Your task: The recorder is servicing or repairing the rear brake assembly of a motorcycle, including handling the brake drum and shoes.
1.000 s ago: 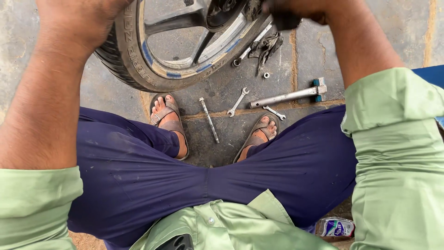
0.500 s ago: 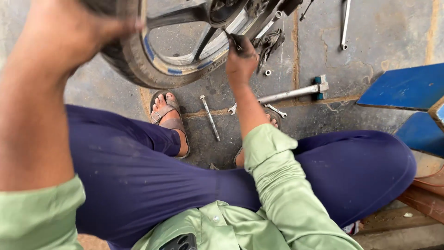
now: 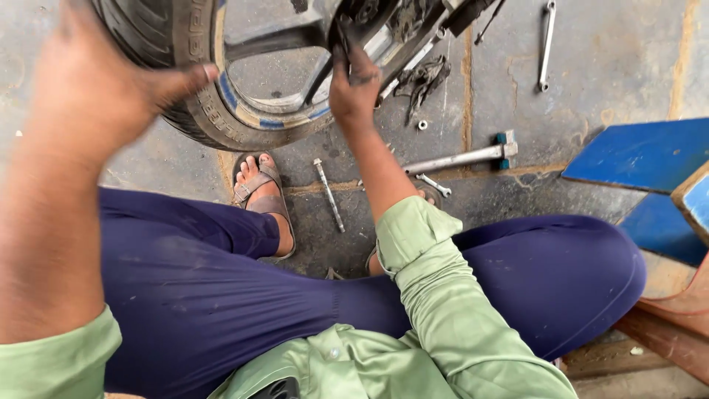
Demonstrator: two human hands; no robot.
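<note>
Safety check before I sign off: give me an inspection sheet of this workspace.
Surface: stained concrete floor, cracked joints.
Job's things: wheel with tyre, upright; hub dark, greasy.
Clutter: hammer, long bolt, spanner, small spanner, nut, rag, all loose on the floor.
Grippers: left hand on the tyre, blurred; right hand at the hub, grip unclear.
Cables: nothing seen.
Surroundings: blue boards at right; sandalled foot near the bolt.
</note>
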